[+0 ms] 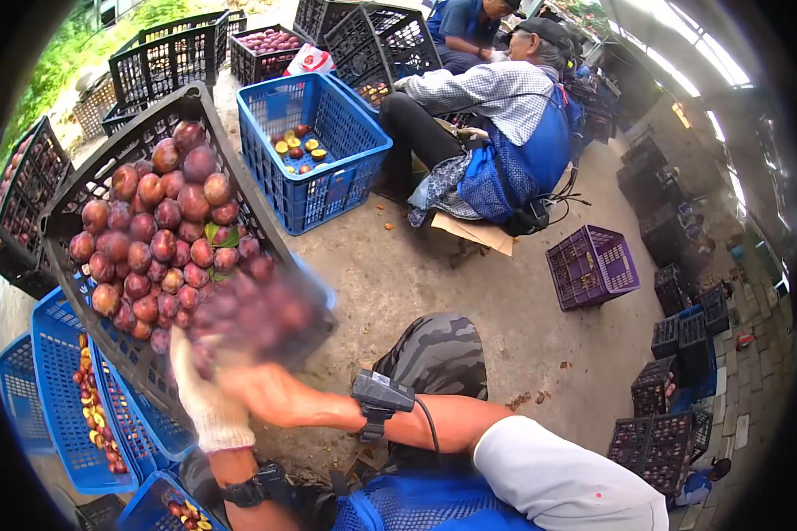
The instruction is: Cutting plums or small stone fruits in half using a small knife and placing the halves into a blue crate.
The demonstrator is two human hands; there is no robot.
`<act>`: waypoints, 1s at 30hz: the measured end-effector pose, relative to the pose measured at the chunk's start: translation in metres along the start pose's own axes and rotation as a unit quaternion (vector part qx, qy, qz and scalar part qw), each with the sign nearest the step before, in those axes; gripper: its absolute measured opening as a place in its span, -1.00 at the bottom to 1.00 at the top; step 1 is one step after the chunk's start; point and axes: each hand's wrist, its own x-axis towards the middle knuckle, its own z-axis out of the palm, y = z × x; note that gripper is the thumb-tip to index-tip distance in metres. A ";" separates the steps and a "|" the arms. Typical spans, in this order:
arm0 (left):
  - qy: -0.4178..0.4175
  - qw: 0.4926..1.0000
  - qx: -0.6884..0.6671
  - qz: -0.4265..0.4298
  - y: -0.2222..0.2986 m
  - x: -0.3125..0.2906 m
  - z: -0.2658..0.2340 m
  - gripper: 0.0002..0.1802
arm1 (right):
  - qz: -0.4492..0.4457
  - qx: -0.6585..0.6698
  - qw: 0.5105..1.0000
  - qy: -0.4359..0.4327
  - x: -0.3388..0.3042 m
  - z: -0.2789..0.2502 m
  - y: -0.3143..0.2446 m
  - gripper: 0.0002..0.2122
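A black plastic crate (205,99) full of red-purple plums (164,212) stands tilted at my left, with a few green leaves (221,237) among the fruit. My left hand (208,407), in a pale knit glove, is at the crate's near end, against the plums. One gloved finger points up along the fruit; the others are hidden. My bare right hand (255,389) crosses in front of the glove at the same plums. Its fingers are smeared, so whether it holds one cannot be seen. The near plums are blurred as well.
Blue crates (49,389) with halved plums stand at the left, and another blue crate (283,181) with cut fruit lies ahead. A person (522,115) sits at the upper right, another beyond. A purple crate (593,270) is on the floor; stacked dark crates (655,442) line the right.
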 end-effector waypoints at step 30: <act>-0.225 0.928 0.269 -0.124 0.066 -0.041 -0.009 -0.34 | 0.224 0.063 0.938 -0.258 -0.005 -0.064 -0.051 -0.50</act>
